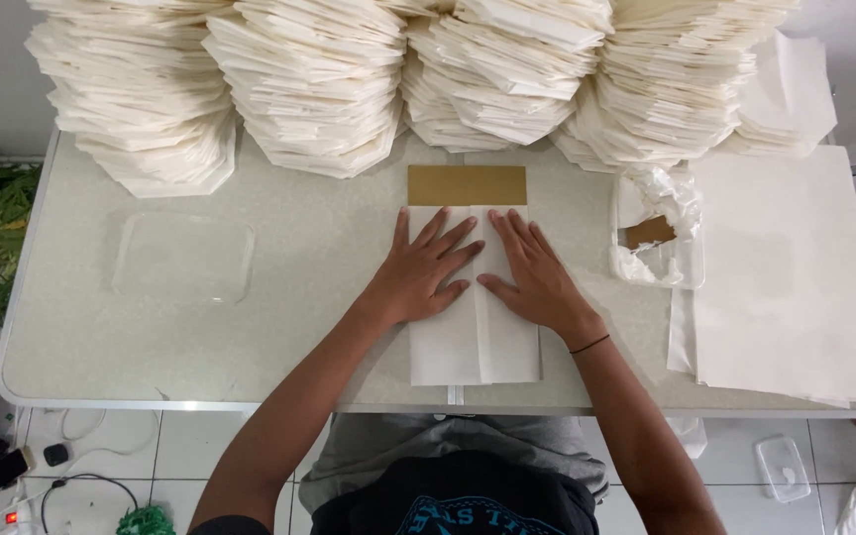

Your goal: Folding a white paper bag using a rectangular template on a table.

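Observation:
A white sheet of paper (473, 347) lies folded lengthwise around a brown cardboard template (467, 185), whose top end sticks out beyond the paper. My left hand (420, 270) lies flat on the left flap, fingers spread. My right hand (532, 272) presses flat on the right flap, a thin black band on its wrist. The two flaps meet along a centre seam between my hands. Neither hand grips anything.
Tall stacks of folded white paper bags (319, 79) line the table's far edge. A pile of flat white sheets (795, 277) lies at the right, beside a container with crumpled plastic (658, 233). A clear plastic lid (183, 258) rests at the left on the table (81, 337).

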